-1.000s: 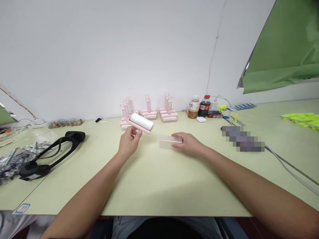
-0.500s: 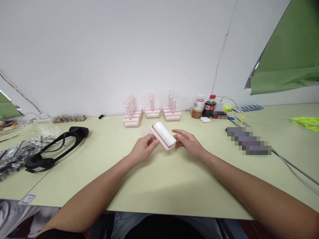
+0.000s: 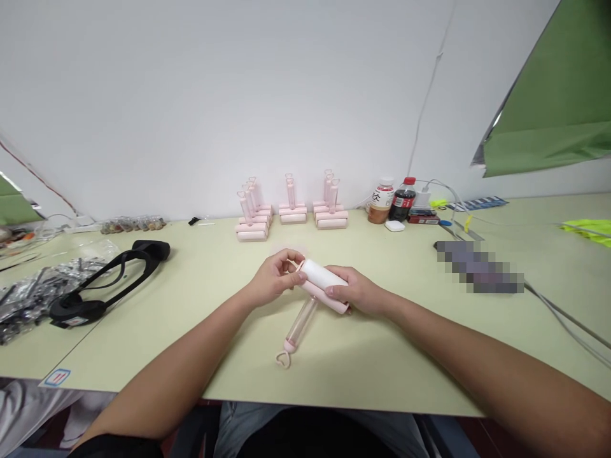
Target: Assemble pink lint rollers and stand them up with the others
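Between my hands is a pink lint roller with a white paper roll and a pink cover along its side. Its clear pink handle points down toward me and ends in a heart-shaped loop. My left hand is closed on the roller's left end, thumb on the near side and fingers curled behind. My right hand grips the other end, the thumb lying over the roll and the fingers mostly hidden beneath. Similar lint rollers stand upright in three groups near the wall.
A black headset-like strap frame and clear-bagged parts lie on the left. At the back right stand a juice bottle and a cola bottle, beside a white case. A blurred-out dark object with cables lies right.
The lint roller has turned so its handle now shows, pointing toward me. My right hand has closed on its right end, and both hands are slightly lower or nearer.
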Action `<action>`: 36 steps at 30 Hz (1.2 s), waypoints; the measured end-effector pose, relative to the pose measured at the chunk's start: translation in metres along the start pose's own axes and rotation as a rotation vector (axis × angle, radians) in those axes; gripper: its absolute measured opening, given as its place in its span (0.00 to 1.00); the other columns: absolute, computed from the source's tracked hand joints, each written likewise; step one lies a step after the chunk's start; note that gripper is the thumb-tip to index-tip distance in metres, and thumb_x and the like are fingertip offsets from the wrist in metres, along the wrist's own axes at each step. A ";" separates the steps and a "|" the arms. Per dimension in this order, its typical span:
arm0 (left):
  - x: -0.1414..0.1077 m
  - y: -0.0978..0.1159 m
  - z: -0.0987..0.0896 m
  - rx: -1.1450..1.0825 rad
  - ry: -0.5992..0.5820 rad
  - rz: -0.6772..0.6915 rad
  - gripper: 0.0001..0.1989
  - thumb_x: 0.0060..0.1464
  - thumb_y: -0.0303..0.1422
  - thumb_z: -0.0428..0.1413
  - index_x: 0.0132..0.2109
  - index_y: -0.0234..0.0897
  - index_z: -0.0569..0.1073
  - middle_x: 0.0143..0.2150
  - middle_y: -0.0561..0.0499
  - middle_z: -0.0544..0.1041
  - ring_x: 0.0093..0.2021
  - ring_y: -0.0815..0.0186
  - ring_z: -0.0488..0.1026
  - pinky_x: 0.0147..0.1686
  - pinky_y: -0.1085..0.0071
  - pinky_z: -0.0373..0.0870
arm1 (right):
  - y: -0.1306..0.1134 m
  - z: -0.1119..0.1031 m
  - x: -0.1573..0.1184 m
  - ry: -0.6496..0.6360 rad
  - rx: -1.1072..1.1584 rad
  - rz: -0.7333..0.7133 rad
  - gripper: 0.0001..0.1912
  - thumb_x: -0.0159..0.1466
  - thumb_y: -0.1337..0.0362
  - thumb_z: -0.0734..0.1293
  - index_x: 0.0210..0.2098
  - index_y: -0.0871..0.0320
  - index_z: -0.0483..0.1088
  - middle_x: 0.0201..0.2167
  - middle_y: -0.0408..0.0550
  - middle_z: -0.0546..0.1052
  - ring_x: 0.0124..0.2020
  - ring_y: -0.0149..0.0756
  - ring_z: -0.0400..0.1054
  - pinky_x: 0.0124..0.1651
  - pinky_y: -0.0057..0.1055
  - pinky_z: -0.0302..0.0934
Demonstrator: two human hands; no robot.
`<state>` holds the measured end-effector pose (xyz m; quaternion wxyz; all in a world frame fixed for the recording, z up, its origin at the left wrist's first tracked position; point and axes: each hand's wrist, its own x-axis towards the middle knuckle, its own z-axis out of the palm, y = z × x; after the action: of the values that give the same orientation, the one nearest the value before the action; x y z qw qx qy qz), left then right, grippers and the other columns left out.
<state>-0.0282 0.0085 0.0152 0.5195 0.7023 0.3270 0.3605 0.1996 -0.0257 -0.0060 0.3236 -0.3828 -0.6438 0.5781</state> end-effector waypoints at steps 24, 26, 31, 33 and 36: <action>0.023 -0.009 -0.001 -0.111 0.083 -0.128 0.18 0.39 0.33 0.65 0.29 0.37 0.61 0.22 0.61 0.62 0.19 0.77 0.59 0.18 0.78 0.55 | 0.006 0.008 0.017 0.264 0.086 -0.032 0.25 0.59 0.50 0.69 0.50 0.59 0.69 0.21 0.39 0.68 0.13 0.26 0.58 0.10 0.23 0.53; 0.021 -0.013 0.001 -0.123 0.101 -0.135 0.19 0.40 0.34 0.65 0.35 0.37 0.64 0.25 0.61 0.64 0.20 0.77 0.62 0.19 0.78 0.57 | 0.007 0.004 0.015 0.240 0.049 -0.004 0.27 0.59 0.50 0.69 0.53 0.56 0.67 0.21 0.38 0.69 0.13 0.24 0.57 0.11 0.22 0.53; 0.016 -0.017 0.002 -0.207 -0.013 -0.253 0.27 0.43 0.42 0.66 0.46 0.36 0.68 0.32 0.54 0.72 0.27 0.70 0.72 0.25 0.74 0.65 | 0.007 -0.005 0.011 0.139 0.030 0.093 0.35 0.56 0.52 0.72 0.59 0.55 0.61 0.24 0.39 0.71 0.14 0.24 0.59 0.12 0.20 0.53; 0.016 -0.018 0.002 -0.231 0.011 -0.262 0.27 0.41 0.43 0.67 0.45 0.34 0.69 0.32 0.53 0.74 0.27 0.70 0.73 0.28 0.73 0.66 | 0.006 -0.007 0.010 0.138 0.056 0.107 0.39 0.56 0.54 0.73 0.61 0.55 0.57 0.24 0.38 0.72 0.14 0.23 0.59 0.13 0.21 0.54; 0.017 -0.018 0.003 -0.248 0.112 -0.240 0.28 0.39 0.43 0.69 0.44 0.36 0.67 0.30 0.54 0.74 0.27 0.69 0.73 0.28 0.74 0.67 | 0.006 -0.008 0.010 0.134 0.113 0.107 0.40 0.57 0.54 0.73 0.62 0.55 0.53 0.24 0.38 0.71 0.14 0.23 0.58 0.14 0.21 0.55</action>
<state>-0.0184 0.0256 -0.0003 0.6226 0.5676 0.3897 0.3720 0.2021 -0.0130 -0.0109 0.3559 -0.4354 -0.5657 0.6031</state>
